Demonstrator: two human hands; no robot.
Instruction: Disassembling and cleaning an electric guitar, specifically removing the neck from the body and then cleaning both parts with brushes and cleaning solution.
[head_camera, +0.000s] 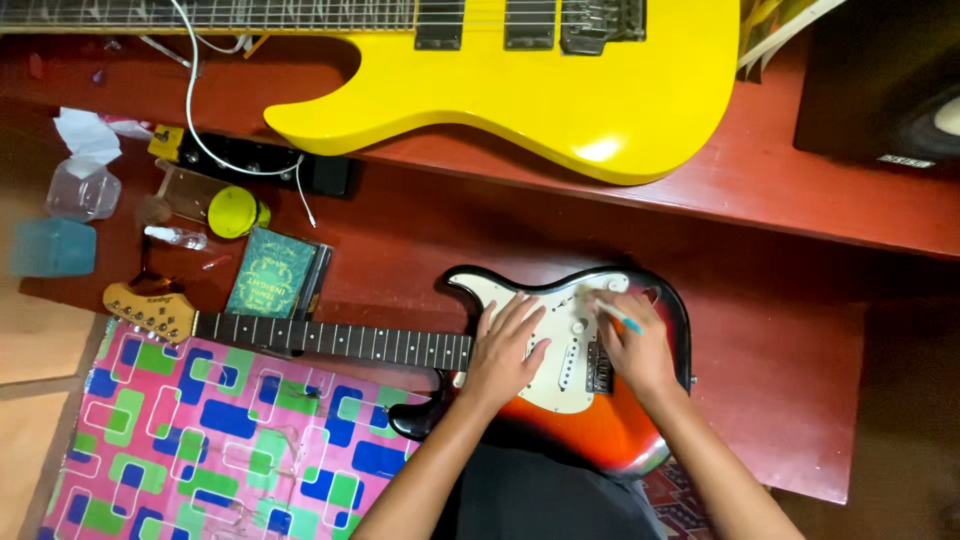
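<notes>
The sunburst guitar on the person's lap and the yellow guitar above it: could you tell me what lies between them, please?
In the head view, only bare red wood lies between the sunburst guitar and the yellow guitar.

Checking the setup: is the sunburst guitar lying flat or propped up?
Flat: the guitar lies face up across the lap, neck resting toward the mat, left hand pressing its pickguard.

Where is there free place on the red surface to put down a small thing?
Bare red surface lies right of the sunburst guitar, below the yellow guitar. A smaller patch lies between the green box and the sunburst body. The left end, around the yellow-capped jar, is crowded.
</notes>
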